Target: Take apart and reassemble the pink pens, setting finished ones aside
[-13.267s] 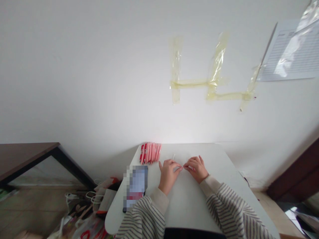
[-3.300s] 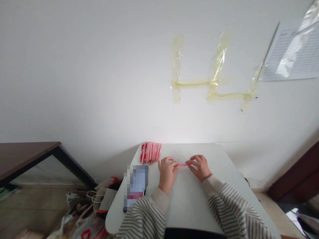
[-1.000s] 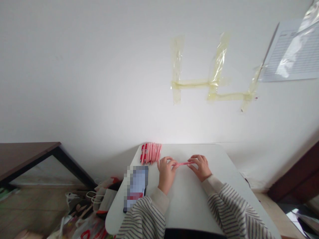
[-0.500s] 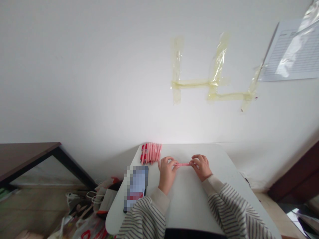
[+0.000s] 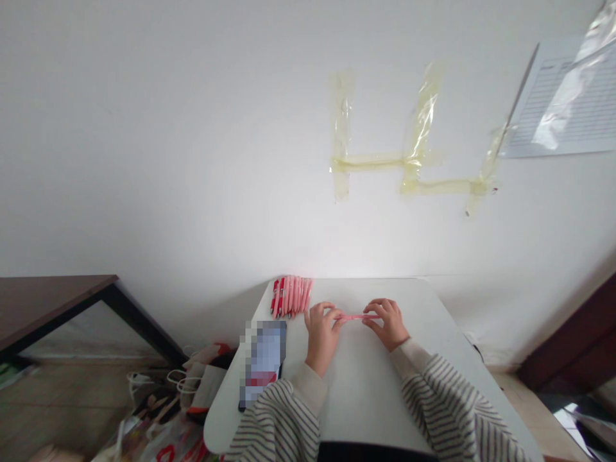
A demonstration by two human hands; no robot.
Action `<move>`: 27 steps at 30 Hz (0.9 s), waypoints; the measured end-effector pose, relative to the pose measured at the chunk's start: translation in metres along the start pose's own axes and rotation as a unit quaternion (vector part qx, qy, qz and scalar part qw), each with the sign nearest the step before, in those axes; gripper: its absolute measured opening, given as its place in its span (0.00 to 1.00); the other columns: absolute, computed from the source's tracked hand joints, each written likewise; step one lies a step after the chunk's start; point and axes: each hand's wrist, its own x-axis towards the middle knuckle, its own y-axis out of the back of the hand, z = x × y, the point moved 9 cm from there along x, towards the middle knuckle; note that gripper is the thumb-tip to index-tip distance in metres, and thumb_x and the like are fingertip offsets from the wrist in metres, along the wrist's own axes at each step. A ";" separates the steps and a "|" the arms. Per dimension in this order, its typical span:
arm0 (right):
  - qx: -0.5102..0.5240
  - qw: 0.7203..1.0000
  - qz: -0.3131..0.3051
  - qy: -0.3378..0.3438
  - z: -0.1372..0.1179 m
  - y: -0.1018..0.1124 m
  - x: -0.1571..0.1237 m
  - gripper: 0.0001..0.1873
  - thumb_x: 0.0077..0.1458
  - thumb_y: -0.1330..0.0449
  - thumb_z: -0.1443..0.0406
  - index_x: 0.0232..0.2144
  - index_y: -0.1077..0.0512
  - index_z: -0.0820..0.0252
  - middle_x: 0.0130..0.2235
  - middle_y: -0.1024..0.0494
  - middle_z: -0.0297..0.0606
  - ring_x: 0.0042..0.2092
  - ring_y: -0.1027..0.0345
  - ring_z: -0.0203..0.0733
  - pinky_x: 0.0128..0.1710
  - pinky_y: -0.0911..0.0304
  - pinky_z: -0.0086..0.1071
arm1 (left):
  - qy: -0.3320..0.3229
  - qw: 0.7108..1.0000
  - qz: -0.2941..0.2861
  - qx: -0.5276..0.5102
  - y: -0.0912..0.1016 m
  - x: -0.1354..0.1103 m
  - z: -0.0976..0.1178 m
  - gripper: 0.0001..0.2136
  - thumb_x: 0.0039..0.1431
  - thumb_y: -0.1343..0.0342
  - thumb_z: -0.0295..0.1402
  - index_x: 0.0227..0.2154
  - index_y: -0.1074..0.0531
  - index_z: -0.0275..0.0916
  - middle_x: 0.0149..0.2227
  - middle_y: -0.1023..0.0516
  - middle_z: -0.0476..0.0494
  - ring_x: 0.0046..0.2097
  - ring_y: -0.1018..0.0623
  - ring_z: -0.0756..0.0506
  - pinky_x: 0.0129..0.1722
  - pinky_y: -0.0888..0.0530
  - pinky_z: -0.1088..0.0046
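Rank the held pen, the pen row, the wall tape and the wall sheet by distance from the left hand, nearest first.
1. held pen: pinched by the left hand, reaching out to its right.
2. pen row: just beyond the hand, slightly to its left.
3. tape: on the wall, above.
4. sheet: on the wall, far upper right.

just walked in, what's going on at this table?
A person in striped sleeves grips one pink pen between both hands, left hand on one end and right hand on the other, over the white table. A row of pens lies at the table's far left, and a phone sits by its left edge.
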 end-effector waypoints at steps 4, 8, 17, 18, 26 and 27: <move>0.008 1.000 0.013 -0.010 -0.003 0.003 -0.001 0.09 0.62 0.39 0.55 0.39 0.20 0.48 0.47 0.23 0.41 0.51 0.35 0.50 0.53 0.38 0.47 | -0.001 1.000 -0.004 -0.002 0.000 0.001 0.001 0.03 0.59 0.36 0.34 0.35 0.19 0.48 0.46 0.24 0.46 0.53 0.28 0.42 0.59 0.36 0.54; -0.002 1.000 0.028 -0.015 -0.006 0.005 -0.002 0.11 0.64 0.42 0.55 0.35 0.20 0.48 0.47 0.23 0.40 0.52 0.37 0.50 0.53 0.37 0.48 | -0.003 1.000 -0.003 -0.003 0.001 0.001 0.001 0.03 0.58 0.35 0.33 0.35 0.19 0.49 0.46 0.24 0.46 0.53 0.28 0.41 0.59 0.35 0.54; -0.021 0.999 0.029 0.007 -0.004 0.003 -0.001 0.12 0.61 0.38 0.53 0.44 0.20 0.47 0.46 0.23 0.40 0.51 0.36 0.50 0.52 0.37 0.45 | 0.009 1.000 0.002 -0.013 0.001 0.001 -0.001 0.03 0.60 0.37 0.31 0.35 0.20 0.46 0.46 0.24 0.46 0.53 0.28 0.42 0.59 0.35 0.53; -0.019 0.999 0.034 0.010 -0.005 0.004 -0.001 0.13 0.60 0.37 0.53 0.45 0.21 0.47 0.46 0.23 0.41 0.51 0.35 0.50 0.52 0.37 0.44 | 0.009 1.000 0.002 -0.014 0.001 0.001 -0.001 0.03 0.60 0.37 0.31 0.35 0.20 0.46 0.45 0.24 0.46 0.52 0.28 0.42 0.59 0.35 0.54; -0.018 0.999 0.039 0.017 -0.007 0.005 -0.001 0.10 0.64 0.40 0.57 0.37 0.20 0.48 0.45 0.22 0.40 0.51 0.35 0.49 0.52 0.36 0.44 | 0.006 1.000 0.007 -0.014 0.001 0.000 -0.001 0.04 0.58 0.35 0.30 0.34 0.20 0.46 0.45 0.24 0.46 0.52 0.27 0.42 0.58 0.34 0.53; -0.018 0.999 0.041 0.013 -0.007 0.006 -0.001 0.11 0.64 0.41 0.57 0.35 0.20 0.49 0.45 0.22 0.40 0.51 0.36 0.49 0.52 0.36 0.45 | 0.005 1.000 0.008 -0.012 0.001 0.000 -0.001 0.04 0.58 0.35 0.30 0.34 0.20 0.47 0.45 0.24 0.46 0.52 0.27 0.42 0.58 0.34 0.53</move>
